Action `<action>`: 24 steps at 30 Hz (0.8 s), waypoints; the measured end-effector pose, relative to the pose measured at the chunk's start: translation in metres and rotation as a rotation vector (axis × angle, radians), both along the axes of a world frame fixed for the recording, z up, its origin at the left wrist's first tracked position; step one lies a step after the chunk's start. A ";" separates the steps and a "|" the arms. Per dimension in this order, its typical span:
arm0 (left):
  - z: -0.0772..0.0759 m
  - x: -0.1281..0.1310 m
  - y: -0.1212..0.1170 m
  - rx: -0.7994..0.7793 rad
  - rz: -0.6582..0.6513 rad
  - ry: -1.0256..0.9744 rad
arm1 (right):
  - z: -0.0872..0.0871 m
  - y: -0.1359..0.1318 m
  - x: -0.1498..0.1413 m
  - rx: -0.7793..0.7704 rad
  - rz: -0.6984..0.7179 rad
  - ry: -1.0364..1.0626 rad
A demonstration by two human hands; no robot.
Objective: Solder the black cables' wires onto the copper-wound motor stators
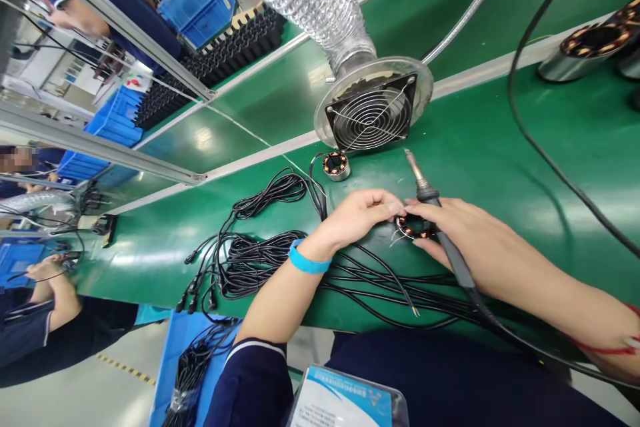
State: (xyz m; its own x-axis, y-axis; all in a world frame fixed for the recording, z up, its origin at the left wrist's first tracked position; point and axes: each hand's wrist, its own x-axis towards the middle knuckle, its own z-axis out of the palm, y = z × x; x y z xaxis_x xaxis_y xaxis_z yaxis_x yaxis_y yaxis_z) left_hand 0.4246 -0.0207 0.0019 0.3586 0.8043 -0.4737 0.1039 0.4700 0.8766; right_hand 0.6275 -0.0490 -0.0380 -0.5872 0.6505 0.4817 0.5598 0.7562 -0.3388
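A small ring-shaped motor stator (414,232) with copper windings is held over the green bench, thin pale wire ends sticking out at its left. My left hand (361,217), wearing a blue wristband, is closed with thumb and fingertips pinched at the stator's upper left rim. My right hand (473,237) grips the stator's right side between thumb and fingers. That same hand also carries a soldering iron (454,260), its metal tip pointing up and away from the stator. Whether my left fingertips pinch a thin wire there is hidden.
Bundled black cables (257,263) lie left and beneath my hands. Another stator (336,165) stands before a fan (371,117) on a silver duct (310,0). Larger stators (575,57) stand far right. A blue bin (167,360) with cables sits below; a co-worker's hands (47,270) are at left.
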 end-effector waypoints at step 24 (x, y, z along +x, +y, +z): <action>-0.015 -0.002 -0.004 0.139 -0.148 0.089 | -0.014 0.011 0.017 -0.048 -0.129 0.018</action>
